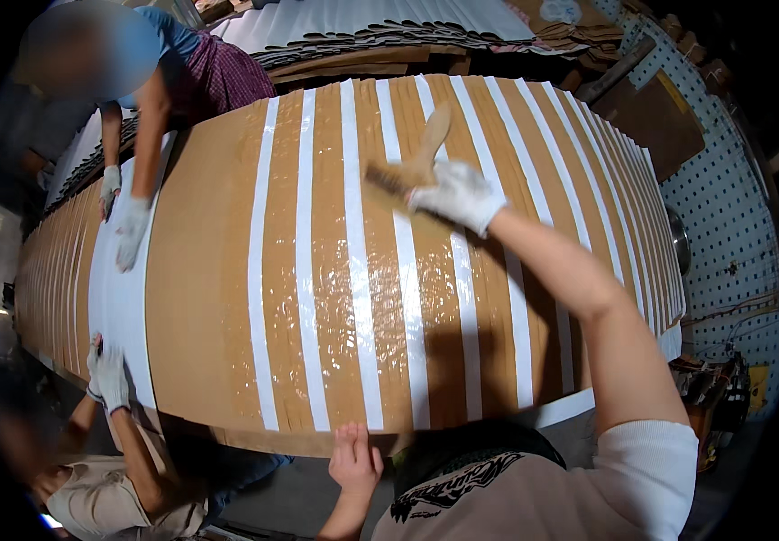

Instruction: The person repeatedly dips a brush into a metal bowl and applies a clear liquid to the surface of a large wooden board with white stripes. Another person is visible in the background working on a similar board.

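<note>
**Brush and Board: Handling Notes**

Co-workers occupy the left of the frame. At upper left, a person in a blue top presses a gloved hand (128,230) onto a white strip (123,298) lying along the left part of the brown board (200,298). At lower left, a second person's gloved hand (108,374) holds the near end of the same strip.

At lower centre, the left hand (354,460) is bare. It rests on the near edge of the board, fingers extended and flat; it grasps nothing.

The board fills the middle of the frame, with narrow white stripes (358,270) running from the far edge to the near edge. Between them, the brown bands at centre show a wet gloss.

At upper centre-right, the right hand (457,194), in a white knit glove, is clenched around a wooden-handled brush (412,162). The bristles touch a glossy brown band; the handle end points to the upper right.

Handling, by judgement:
- Brush: light and rigid. Take hold at the lower handle, near the bristle head.
- Board: large, thin sheet, likely to flex. Support it at the edges.
- Glossy bands: probably wet and slippery or tacky. Keep hands off them.

At far right, a white pegboard wall (723,234) stands behind the board.
</note>
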The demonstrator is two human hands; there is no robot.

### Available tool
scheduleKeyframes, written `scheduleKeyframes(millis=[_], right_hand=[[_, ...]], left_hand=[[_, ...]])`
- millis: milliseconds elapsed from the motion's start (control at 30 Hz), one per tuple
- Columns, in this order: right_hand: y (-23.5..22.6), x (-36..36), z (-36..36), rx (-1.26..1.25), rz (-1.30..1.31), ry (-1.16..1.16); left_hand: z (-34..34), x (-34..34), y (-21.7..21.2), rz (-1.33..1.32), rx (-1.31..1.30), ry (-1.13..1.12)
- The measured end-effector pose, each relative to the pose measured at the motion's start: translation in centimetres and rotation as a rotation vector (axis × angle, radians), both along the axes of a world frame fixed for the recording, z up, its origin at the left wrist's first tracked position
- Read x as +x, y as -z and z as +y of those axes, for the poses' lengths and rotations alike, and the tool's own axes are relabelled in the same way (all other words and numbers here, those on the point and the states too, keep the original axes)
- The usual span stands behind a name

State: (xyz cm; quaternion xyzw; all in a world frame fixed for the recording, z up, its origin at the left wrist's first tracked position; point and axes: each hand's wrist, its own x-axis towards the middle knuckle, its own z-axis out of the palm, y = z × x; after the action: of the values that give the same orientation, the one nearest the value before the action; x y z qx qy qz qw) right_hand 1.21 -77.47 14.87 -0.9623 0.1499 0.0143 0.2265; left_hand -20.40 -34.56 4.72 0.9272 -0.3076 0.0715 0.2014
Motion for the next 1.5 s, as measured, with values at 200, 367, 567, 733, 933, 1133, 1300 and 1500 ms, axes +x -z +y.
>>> scheduleKeyframes(millis=[200, 367, 567, 733, 933, 1133, 1300, 1500], right_hand=[[0.4, 9.5, -13.3, -0.242, -0.272, 0.312], [0.5, 16.0, -5.0, 0.259, -0.218, 0.009], [1.8, 20.1, -7.0, 0.213, -0.190, -0.033], [2.1, 23.7, -15.6, -0.169, -0.404, 0.233], [2.4, 16.7, -8.1, 0.096, -0.213, -0.197], [4.8, 13.6, -21.7, 0.118, -0.336, 0.324], [2.2, 13.4, -29.3, -0.263, -0.387, 0.495], [0.3, 14.4, -9.3, 0.223, -0.168, -0.038]], left_hand=[[-0.1, 0.3, 0.8, -0.018, 0.059, 0.001], [1.3, -0.5, 1.9, 0.111, 0.210, 0.046], [-0.2, 0.5, -1.2, 0.051, 0.170, 0.039], [2.6, -0.9, 2.5, -0.011, 0.196, 0.047], [1.4, 0.0, 0.6, -0.016, 0.202, 0.077], [0.3, 0.5, -1.2, 0.081, 0.186, 0.080], [1.5, 0.4, 1.0, 0.084, 0.188, 0.103], [-0.5, -0.2, -1.0, 0.048, 0.187, 0.042]])
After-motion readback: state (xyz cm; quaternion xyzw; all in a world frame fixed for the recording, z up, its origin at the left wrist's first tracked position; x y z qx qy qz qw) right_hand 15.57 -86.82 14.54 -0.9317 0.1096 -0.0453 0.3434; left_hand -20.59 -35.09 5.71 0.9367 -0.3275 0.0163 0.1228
